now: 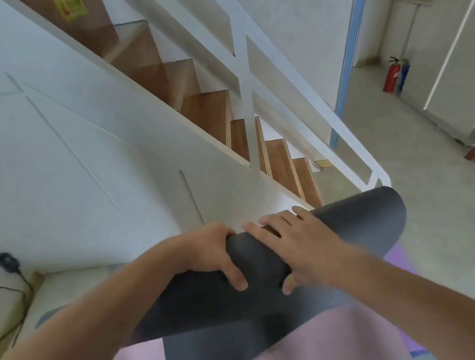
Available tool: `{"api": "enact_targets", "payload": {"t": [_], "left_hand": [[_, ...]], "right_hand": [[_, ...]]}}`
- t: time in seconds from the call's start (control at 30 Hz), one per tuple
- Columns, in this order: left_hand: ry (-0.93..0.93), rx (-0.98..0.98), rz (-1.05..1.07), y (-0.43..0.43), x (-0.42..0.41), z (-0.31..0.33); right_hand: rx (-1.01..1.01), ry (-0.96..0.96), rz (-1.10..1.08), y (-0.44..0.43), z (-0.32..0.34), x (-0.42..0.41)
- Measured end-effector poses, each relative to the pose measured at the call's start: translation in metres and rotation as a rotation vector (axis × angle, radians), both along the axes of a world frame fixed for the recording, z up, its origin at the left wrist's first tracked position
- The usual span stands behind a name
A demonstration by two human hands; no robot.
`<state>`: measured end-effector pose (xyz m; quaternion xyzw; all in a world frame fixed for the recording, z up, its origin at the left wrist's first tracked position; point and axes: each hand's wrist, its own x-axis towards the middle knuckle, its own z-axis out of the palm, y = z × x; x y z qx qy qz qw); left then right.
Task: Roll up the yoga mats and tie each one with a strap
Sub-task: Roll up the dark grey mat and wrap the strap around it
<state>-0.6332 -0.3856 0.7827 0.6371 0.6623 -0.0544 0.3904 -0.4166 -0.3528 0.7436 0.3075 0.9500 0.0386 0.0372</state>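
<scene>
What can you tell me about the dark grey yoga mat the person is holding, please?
The dark grey yoga mat looks matte and finely textured, like foam or rubber. It is partly rolled: a loose roll runs up to the right, its open end towards the staircase, while a flat tail with a rounded corner hangs down over a pink mat. The left hand grips the roll with fingers curled over the top edge; the right hand lies across it, thumb underneath. No strap is visible on it.

Head camera looks down, close over both forearms, toward the staircase.
</scene>
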Motion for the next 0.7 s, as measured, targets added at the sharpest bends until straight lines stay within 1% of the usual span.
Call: {"api": "enact_targets", "payload": {"t": [0.03, 0.07, 0.13, 0.17, 0.2, 0.3, 0.33, 0.37, 0.4, 0.47, 0.53, 0.57, 0.6, 0.63, 0.7], "left_hand": [[-0.084, -0.077, 0.031, -0.007, 0.001, -0.004], [-0.149, -0.125, 0.043, -0.016, 0.003, -0.01], [-0.221, -0.142, 0.043, -0.034, 0.013, -0.029], [-0.187, -0.112, 0.028, -0.043, 0.018, -0.038], [-0.079, -0.057, -0.017, -0.051, 0.023, -0.046], [0.436, 0.189, -0.256, -0.078, 0.038, -0.068], [0.522, 0.264, -0.287, -0.086, 0.041, -0.074], [0.548, 0.303, -0.274, -0.092, 0.044, -0.08], [0.549, 0.306, -0.239, -0.096, 0.043, -0.085], [0.476, 0.218, -0.132, -0.101, 0.037, -0.09], [0.324, 0.049, 0.004, -0.104, 0.031, -0.092], [0.225, -0.031, 0.059, -0.107, 0.027, -0.095], [0.123, -0.098, 0.103, -0.111, 0.025, -0.1], [0.023, -0.151, 0.136, -0.115, 0.029, -0.105], [-0.167, -0.236, 0.201, -0.125, 0.034, -0.113]], "right_hand": [[0.042, 0.011, 0.06, -0.007, -0.01, 0.001], [0.037, 0.032, 0.105, -0.009, -0.018, 0.003], [-0.112, 0.014, 0.153, -0.007, -0.02, 0.006], [-0.217, -0.01, 0.148, -0.006, -0.02, 0.008], [-0.323, -0.023, 0.135, -0.006, -0.022, 0.009], [-0.652, -0.047, 0.046, -0.011, -0.037, 0.008], [-0.716, -0.057, 0.032, -0.014, -0.041, 0.007], [-0.736, -0.059, 0.035, -0.017, -0.046, 0.005], [-0.709, -0.052, 0.046, -0.023, -0.052, 0.005], [-0.543, -0.059, 0.081, -0.035, -0.066, 0.009], [-0.312, -0.139, 0.148, -0.052, -0.084, 0.016], [-0.236, -0.183, 0.179, -0.06, -0.091, 0.016], [-0.215, -0.205, 0.202, -0.064, -0.093, 0.016], [-0.239, -0.224, 0.219, -0.063, -0.091, 0.018], [-0.383, -0.272, 0.256, -0.055, -0.078, 0.017]]}}
